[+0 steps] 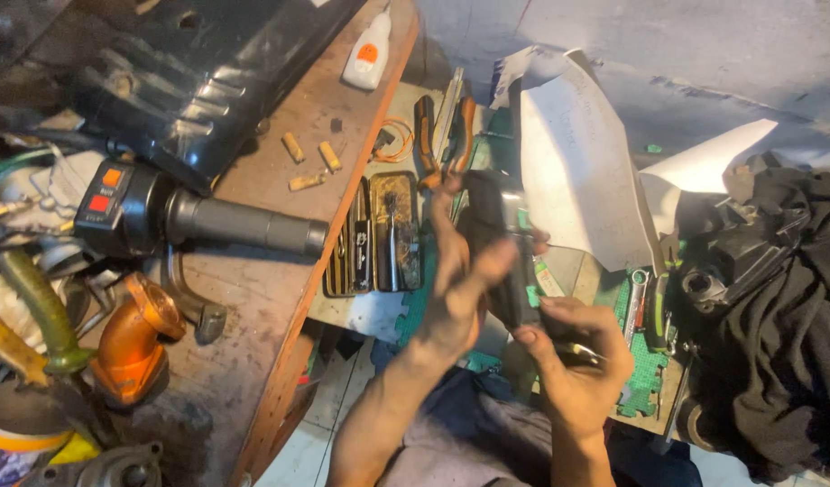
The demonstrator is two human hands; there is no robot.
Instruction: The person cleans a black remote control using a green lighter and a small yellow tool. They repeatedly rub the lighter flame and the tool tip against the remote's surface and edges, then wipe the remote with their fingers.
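Left hand (458,287), at frame centre, was raised w/ fingers spread and thumb pressed against a dark, oblong plastic part (501,257), steadying it rather than clamping it. Right hand (573,347), lower centre-right, had its fingers pinched together on a thin metal tool (585,353) just below the part's lower end; tool type couldn't be made out. Behind the part, upper centre, lay orange-handled pliers (444,135) and white paper sheets (582,167). An open tin of small tools (374,234) sat left of the hands, near the edge of a wooden bench (271,280). A handlebar switch w/ grip (176,216) rested at frame left, an orange elbow pipe (135,338) below it. A wrench (636,302) lay on a green mat (645,361) at right, beside black cloth (776,316).
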